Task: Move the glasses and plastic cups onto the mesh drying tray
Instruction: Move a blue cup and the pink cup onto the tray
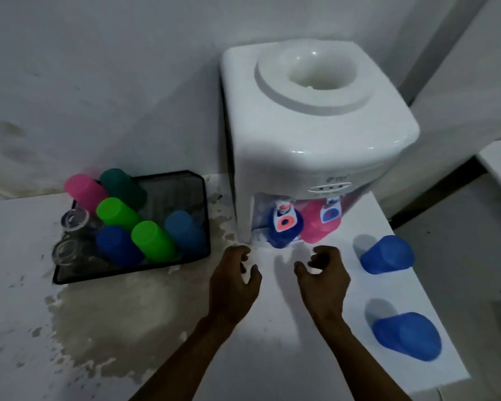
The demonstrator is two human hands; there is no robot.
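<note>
A black mesh drying tray sits at the left on the white counter. It holds several upturned plastic cups, among them a pink cup and a green cup, plus two clear glasses on its left side. Under the dispenser's taps stand a dark blue cup and a pink cup. Two blue cups stand upturned at the counter's right. My left hand and my right hand hover in front of the taps, fingers curled and apart, holding nothing.
A white water dispenser without a bottle stands against the wall behind my hands. The counter's right edge runs close beside the blue cups. A worn, stained patch spreads over the counter in front of the tray.
</note>
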